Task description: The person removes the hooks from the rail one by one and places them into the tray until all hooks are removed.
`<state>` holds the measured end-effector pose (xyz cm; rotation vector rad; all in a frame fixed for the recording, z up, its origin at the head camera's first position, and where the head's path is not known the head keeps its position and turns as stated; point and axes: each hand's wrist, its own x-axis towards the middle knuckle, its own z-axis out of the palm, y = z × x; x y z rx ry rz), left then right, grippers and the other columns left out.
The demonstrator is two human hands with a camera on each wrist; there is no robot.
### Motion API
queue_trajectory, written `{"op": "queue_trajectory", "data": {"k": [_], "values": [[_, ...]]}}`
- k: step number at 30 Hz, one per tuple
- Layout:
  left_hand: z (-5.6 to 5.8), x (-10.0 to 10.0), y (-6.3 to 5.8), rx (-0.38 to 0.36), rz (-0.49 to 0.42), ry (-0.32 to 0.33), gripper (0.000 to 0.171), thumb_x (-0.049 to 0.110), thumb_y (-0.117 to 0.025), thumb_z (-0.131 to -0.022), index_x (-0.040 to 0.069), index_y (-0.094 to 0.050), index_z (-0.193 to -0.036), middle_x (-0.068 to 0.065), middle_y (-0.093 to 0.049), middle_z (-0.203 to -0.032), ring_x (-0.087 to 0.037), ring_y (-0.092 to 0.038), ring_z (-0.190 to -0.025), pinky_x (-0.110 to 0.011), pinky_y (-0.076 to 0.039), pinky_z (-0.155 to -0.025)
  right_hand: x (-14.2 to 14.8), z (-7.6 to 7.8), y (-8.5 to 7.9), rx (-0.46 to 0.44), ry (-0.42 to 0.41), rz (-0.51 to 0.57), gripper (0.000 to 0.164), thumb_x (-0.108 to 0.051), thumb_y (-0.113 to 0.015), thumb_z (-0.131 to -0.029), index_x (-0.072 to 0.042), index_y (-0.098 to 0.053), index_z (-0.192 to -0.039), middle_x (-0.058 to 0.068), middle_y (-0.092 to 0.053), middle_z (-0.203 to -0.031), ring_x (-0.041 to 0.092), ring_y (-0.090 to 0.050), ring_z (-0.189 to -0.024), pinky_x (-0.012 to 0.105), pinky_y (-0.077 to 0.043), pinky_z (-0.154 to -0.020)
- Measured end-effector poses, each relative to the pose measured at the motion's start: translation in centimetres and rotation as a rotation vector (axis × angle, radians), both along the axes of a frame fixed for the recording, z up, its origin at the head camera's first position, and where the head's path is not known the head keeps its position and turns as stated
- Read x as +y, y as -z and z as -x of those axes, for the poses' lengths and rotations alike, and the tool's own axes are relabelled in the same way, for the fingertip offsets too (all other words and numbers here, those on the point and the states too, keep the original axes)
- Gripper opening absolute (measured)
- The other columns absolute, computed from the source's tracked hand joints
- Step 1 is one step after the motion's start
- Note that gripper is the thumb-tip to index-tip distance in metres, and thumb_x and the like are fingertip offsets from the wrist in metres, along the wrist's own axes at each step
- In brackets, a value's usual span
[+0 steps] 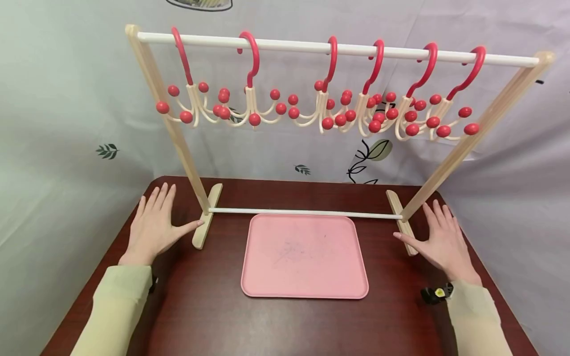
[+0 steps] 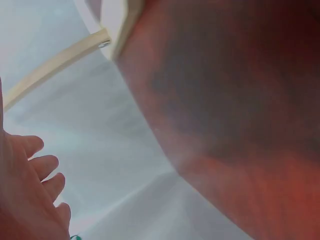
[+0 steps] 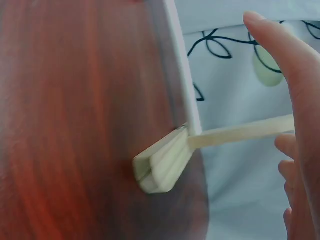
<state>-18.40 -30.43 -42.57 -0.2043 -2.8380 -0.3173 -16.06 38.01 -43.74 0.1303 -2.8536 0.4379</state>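
Observation:
My left hand is at the left side of the table, fingers straight and thumb spread toward the left wooden foot of a small garment rack. On the other side, my right hand is likewise spread, its thumb by the right foot; whether either thumb touches wood I cannot tell. Neither hand holds anything. From the rack's white top rail hang several red-hooked hangers with cream prongs tipped by red balls. The right wrist view shows the wooden foot near my right hand.
A pink tray lies on the dark red-brown table, just in front of the rack's lower white bar. Wooden side posts lean outward in the head view. Pale patterned cloth hangs behind and beside the table.

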Motion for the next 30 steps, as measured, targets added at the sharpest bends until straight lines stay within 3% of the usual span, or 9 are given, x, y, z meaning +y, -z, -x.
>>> {"op": "queue_trajectory", "data": {"k": [7,12,16,20,22,26,30], "values": [[0.9,0.8,-2.0,0.068,-0.060,0.011,0.122,0.070,-0.073,-0.080,-0.001,-0.017,-0.161,-0.029,-0.021,-0.162,-0.043,-0.017,-0.150,-0.050,0.003,-0.123,-0.5,-0.1,-1.7,0.053,-0.005,0.062,0.118,-0.060,-0.079,-0.080,0.003,-0.019,-0.160,0.029,-0.011,-0.164,0.046,-0.003,-0.151,0.055,0.003,-0.121],[1.3,1.8,-3.2,0.130,-0.173,0.028,0.117,0.059,-0.082,-0.079,0.000,-0.022,-0.161,-0.026,-0.026,-0.162,-0.041,-0.022,-0.149,-0.049,-0.003,-0.123,-0.8,-0.5,-3.1,0.075,0.011,0.125,0.115,-0.052,-0.080,-0.083,0.000,-0.014,-0.162,0.024,-0.008,-0.167,0.042,-0.002,-0.152,0.054,0.000,-0.122],[1.4,2.7,-4.1,0.188,-0.323,0.025,0.108,0.048,-0.087,-0.079,0.005,-0.030,-0.160,-0.020,-0.033,-0.161,-0.041,-0.030,-0.146,-0.052,-0.016,-0.122,-1.2,-0.8,-4.2,0.109,0.019,0.184,0.108,-0.046,-0.080,-0.086,-0.003,-0.017,-0.162,0.020,-0.010,-0.168,0.038,-0.004,-0.153,0.057,-0.005,-0.121],[1.7,3.7,-4.9,0.239,-0.477,0.003,0.097,0.040,-0.088,-0.081,0.014,-0.037,-0.159,-0.013,-0.042,-0.157,-0.039,-0.040,-0.141,-0.059,-0.032,-0.114,-2.2,-1.0,-5.2,0.198,0.063,0.281,0.095,-0.038,-0.082,-0.086,-0.008,-0.031,-0.161,0.012,-0.023,-0.166,0.033,-0.019,-0.152,0.058,-0.017,-0.120],[2.0,4.1,-5.3,0.266,-0.555,-0.013,0.092,0.038,-0.087,-0.082,0.017,-0.041,-0.158,-0.010,-0.047,-0.154,-0.035,-0.045,-0.139,-0.057,-0.037,-0.110,-2.8,-1.2,-5.7,0.264,0.110,0.344,0.087,-0.033,-0.084,-0.086,-0.013,-0.040,-0.158,0.006,-0.034,-0.163,0.029,-0.030,-0.149,0.052,-0.024,-0.120],[2.7,5.0,-6.0,0.288,-0.754,-0.047,0.080,0.035,-0.086,-0.084,0.024,-0.048,-0.154,-0.004,-0.055,-0.147,-0.027,-0.054,-0.131,-0.043,-0.045,-0.108,-4.0,-1.7,-7.2,0.395,0.210,0.526,0.071,-0.024,-0.087,-0.084,-0.026,-0.057,-0.148,-0.006,-0.052,-0.150,0.012,-0.047,-0.138,0.030,-0.034,-0.115],[3.3,5.7,-6.6,0.278,-0.928,-0.072,0.073,0.029,-0.086,-0.085,0.029,-0.052,-0.149,-0.003,-0.060,-0.140,-0.023,-0.062,-0.122,-0.034,-0.051,-0.100,-5.1,-1.9,-9.2,0.491,0.253,0.736,0.058,-0.015,-0.086,-0.084,-0.023,-0.067,-0.138,-0.004,-0.064,-0.137,0.006,-0.057,-0.125,0.022,-0.040,-0.109]]}}
